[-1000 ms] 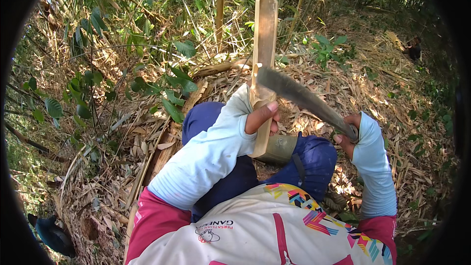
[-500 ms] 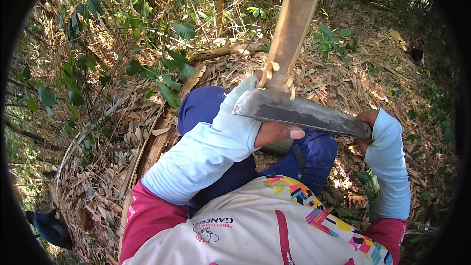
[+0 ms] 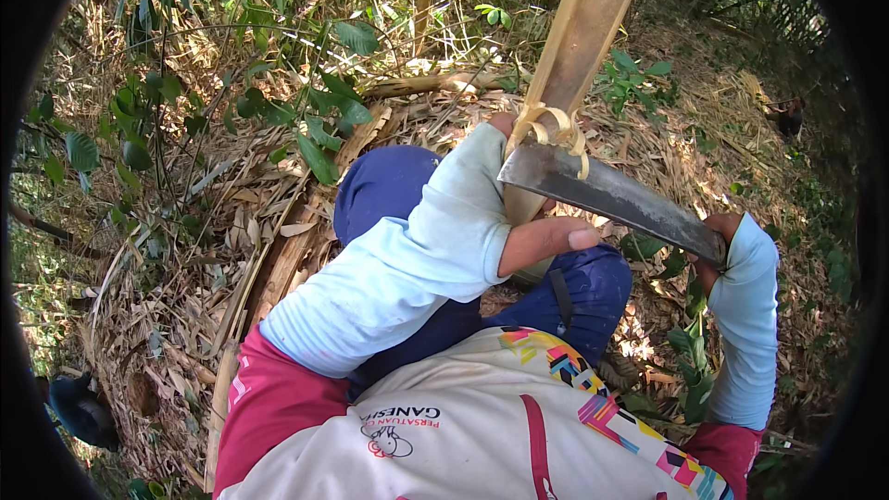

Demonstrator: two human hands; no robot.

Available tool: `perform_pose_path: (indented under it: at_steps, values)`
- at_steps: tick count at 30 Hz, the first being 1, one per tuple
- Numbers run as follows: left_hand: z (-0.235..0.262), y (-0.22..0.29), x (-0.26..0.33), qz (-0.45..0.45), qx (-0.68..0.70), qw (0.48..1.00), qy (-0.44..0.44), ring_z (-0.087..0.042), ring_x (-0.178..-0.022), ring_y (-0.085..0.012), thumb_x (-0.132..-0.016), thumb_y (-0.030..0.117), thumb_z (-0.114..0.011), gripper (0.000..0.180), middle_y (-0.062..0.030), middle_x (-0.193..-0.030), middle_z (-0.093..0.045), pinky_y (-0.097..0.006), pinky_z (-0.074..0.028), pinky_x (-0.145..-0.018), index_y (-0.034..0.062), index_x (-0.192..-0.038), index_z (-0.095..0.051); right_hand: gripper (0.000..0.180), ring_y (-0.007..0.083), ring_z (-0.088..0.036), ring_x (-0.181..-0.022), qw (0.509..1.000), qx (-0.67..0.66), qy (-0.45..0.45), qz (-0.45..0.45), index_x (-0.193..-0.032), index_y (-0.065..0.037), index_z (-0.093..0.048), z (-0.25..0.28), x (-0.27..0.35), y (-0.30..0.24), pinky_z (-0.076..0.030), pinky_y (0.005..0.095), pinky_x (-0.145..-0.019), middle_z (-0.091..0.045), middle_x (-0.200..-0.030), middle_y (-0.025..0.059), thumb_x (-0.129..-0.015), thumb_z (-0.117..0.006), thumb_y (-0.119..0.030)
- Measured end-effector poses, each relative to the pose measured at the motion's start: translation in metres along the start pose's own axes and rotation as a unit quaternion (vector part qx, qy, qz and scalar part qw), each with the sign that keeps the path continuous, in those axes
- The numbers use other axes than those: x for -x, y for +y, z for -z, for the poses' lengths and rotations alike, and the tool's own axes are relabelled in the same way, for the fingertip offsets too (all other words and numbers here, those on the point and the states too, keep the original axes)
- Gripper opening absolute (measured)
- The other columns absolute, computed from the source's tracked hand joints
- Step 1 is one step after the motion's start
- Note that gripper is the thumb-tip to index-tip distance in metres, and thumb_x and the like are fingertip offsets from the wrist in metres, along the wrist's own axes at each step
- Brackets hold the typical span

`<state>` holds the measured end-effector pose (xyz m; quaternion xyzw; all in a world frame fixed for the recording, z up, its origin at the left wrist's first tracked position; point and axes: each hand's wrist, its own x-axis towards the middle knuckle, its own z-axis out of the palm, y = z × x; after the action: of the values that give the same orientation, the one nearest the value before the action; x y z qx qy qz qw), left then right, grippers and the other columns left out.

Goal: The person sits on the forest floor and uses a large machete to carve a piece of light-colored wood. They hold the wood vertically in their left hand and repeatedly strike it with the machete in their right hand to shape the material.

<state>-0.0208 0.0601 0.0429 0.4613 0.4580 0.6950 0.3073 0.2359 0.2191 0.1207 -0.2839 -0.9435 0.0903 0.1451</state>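
Pale-tan wooden strip (image 3: pixel 588 28) at 1 o'clock: long, flat, brown-faced, lighter edges; curled shavings (image 3: pixel 558 117) sit at the blade. Left hand (image 3: pixel 477 199) holds its lower part. Right hand (image 3: pixel 726 228) grips grey-black blade (image 3: pixel 616 201), tip toward 10 o'clock.

Dappled daylight is falling around you.
Sunlight is patching the dry brown leaf litter (image 3: pixel 255 222); your flat grey metal blade (image 3: pixel 611 199) is showing dull sheen; your fisheye view is ending in black, curved edges.
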Motion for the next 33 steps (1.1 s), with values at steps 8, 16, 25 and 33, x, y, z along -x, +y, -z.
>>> perform_pose_path:
  at_steps: [8,16,25,33]
  values:
    - [-0.003,-0.008,-0.001,-0.026,-0.047,0.997,0.052,-0.058,-0.082,-0.0138,-0.073,0.033,-0.086,0.062,-0.0072,-0.091,-0.063,-0.030,-0.048,-0.074,-0.0012,-0.114,-0.055,0.028,0.0183,-0.060,-0.066,0.998,0.048,0.022,0.029,-0.093,-0.001,-0.064,0.009,-0.005,-0.002,-0.047,0.0278,-0.062,-0.063,-0.075,0.0102,-0.067,-0.070,0.008]
    - [0.003,0.001,-0.001,0.058,-0.045,0.997,-0.020,-0.056,-0.100,-0.0112,-0.079,0.024,-0.082,0.059,-0.0047,-0.107,-0.061,-0.028,-0.046,-0.087,0.0001,-0.123,-0.050,0.030,0.0201,-0.062,-0.067,0.995,0.094,-0.011,-0.021,-0.094,0.001,-0.065,0.018,-0.012,-0.007,-0.047,0.0298,-0.063,-0.063,-0.075,0.0126,-0.066,-0.070,0.011]
    - [0.001,-0.013,0.002,-0.025,-0.140,0.990,0.000,-0.059,-0.090,-0.0096,-0.082,0.015,-0.079,0.048,-0.0054,-0.100,-0.064,-0.025,-0.049,-0.077,-0.0006,-0.119,-0.052,0.037,0.0201,-0.062,-0.071,0.993,0.090,0.002,-0.072,-0.098,0.001,-0.064,0.012,-0.019,-0.005,-0.048,0.0302,-0.066,-0.064,-0.079,0.0137,-0.065,-0.065,0.016]
    - [-0.006,-0.016,-0.001,0.032,-0.146,0.988,0.050,-0.061,-0.084,-0.0082,-0.079,0.015,-0.082,0.047,-0.0032,-0.091,-0.066,-0.025,-0.050,-0.075,-0.0004,-0.112,-0.054,0.036,0.0134,-0.054,-0.063,0.991,0.097,-0.008,-0.092,-0.097,-0.001,-0.062,0.009,-0.026,0.000,-0.043,0.0291,-0.056,-0.059,-0.072,0.0083,-0.066,-0.063,0.017]
